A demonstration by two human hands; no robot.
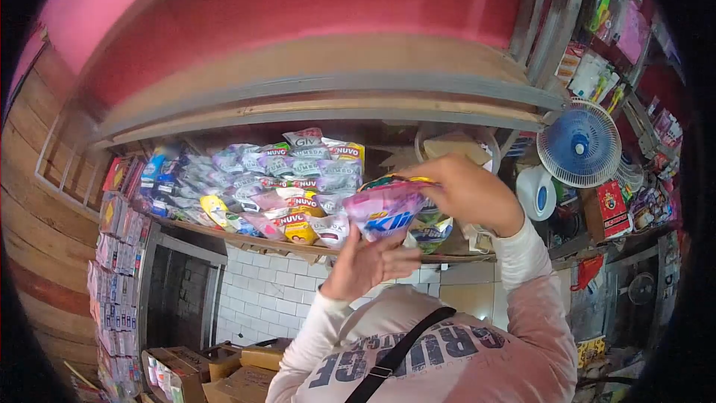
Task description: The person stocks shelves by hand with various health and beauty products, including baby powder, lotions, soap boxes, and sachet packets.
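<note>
A purple and pink pouch (388, 211) with blue lettering hangs tilted over the front of the shelf. My right hand (466, 190) grips its top edge together with what look like other packets in green and yellow. Below and left of the pouch, my left hand (369, 261) is spread palm up, its fingers apart and slightly blurred, near the pouch's lower edge. Left of the pouch, rows of upright refill pouches (298, 172) in silver, red and yellow fill the shelf. Behind my right hand is a round white tub (488, 155), partly hidden.
A fan (579, 143) and a white container (535, 192) stand on the right, near a red box (613, 209). A grey shelf beam (335, 86) crosses above the pouches. Cardboard boxes (242, 384) lie at the lower left. Hanging packets (118, 276) line the left side.
</note>
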